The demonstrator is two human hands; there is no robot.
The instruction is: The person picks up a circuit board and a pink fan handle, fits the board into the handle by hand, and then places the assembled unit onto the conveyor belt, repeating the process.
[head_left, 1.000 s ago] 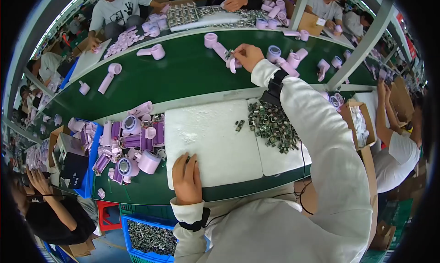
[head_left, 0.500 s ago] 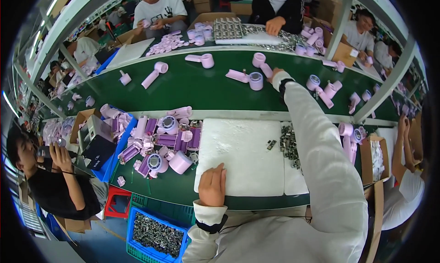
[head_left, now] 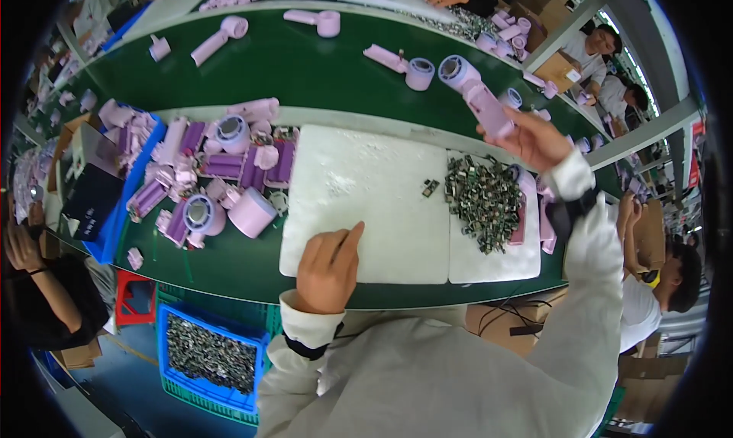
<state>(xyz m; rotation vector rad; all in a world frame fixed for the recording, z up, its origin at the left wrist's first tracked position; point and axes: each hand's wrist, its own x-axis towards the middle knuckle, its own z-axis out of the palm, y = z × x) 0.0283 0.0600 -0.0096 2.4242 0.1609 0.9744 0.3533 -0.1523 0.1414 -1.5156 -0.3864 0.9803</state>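
Observation:
My right hand (head_left: 536, 138) is closed around the handle of a pink handheld fan housing (head_left: 489, 111), raised over the right side of the green belt. Its round head (head_left: 458, 73) tilts up and to the left. My left hand (head_left: 328, 270) rests near the front edge of a white foam board (head_left: 374, 209), index finger stretched out and the others loosely curled; nothing shows in it. On that board lies one small circuit board (head_left: 430, 187). A heap of small circuit boards (head_left: 485, 201) covers a second foam board to the right.
Pink housings (head_left: 237, 159) pile up left of the foam board, beside a blue tray (head_left: 137, 182). More housings (head_left: 317, 22) lie along the green belt (head_left: 290, 67). A blue crate of small parts (head_left: 210, 354) stands low at the left. Other people work across the belt and at both sides.
My right hand has drawn back from the belt and now holds a pink housing picked up there. The view has shifted, and my left hand's index finger has stretched out.

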